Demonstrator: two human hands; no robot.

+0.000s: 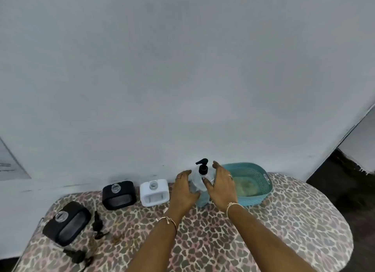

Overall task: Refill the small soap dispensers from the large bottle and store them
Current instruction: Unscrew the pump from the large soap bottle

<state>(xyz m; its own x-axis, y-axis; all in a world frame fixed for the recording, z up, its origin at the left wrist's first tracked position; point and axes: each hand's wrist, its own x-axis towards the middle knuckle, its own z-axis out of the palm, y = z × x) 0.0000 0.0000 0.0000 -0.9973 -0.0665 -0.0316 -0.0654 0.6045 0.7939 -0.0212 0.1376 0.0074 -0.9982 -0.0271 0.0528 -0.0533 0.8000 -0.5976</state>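
On the leopard-print counter [233, 243], the teal basket [263, 187] sits just right of the large bottle [197, 183], which stands upright near the wall. We judge the step to be taking up that bottle. We should lift it straight, hold it low on the body and keep it level, since its black pump [203, 168] must come off before pouring. The white dispenser [154, 193] waits just left of the bottle, with two black dispensers [118, 194] farther left, all without pumps. Loose pump heads [97, 223] lie farther left again, nearer us. Our left hand [183, 192] curls its grip round the bottle's left side. Our right hand [220, 188] has a wider grip, fingers arched behind the shoulder and thumb on the front.
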